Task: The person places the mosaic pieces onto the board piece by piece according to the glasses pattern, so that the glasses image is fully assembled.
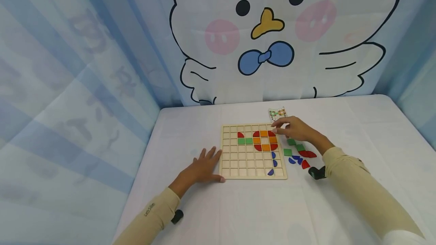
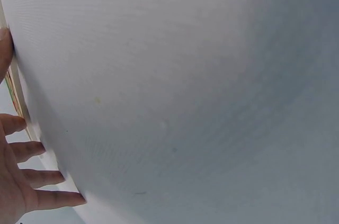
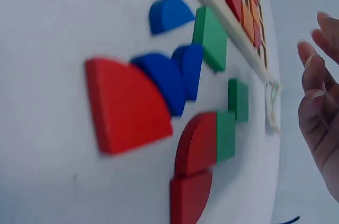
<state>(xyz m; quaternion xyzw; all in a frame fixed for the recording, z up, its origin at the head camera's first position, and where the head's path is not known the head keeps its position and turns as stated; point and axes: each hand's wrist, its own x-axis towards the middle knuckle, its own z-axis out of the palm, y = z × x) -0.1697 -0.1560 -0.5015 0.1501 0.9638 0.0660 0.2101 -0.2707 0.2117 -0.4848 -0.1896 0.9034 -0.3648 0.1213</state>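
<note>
A gridded wooden board (image 1: 238,165) lies on the white table. My left hand (image 1: 204,167), fingers spread, rests at its left edge; the left wrist view shows the fingers (image 2: 37,177) straight. Over the board's upper right corner hovers my right hand (image 1: 295,128), its fingertips beside a red quarter-circle piece (image 1: 271,133). In the right wrist view the fingers (image 3: 312,110) are loosely bent, with no piece showing between them. Red quarter-circles and orange squares (image 1: 263,134) form a ring in the grid. Green squares (image 1: 249,141), another red piece (image 1: 240,135) and blue half-circles (image 1: 275,163) also sit on it.
Loose pieces lie right of the board: green squares (image 1: 287,152), red quarter-circles (image 3: 130,107) and several blue half-circles (image 3: 169,15). Behind the right hand is a patterned card (image 1: 277,113). A printed curtain (image 1: 218,82) hangs behind the table.
</note>
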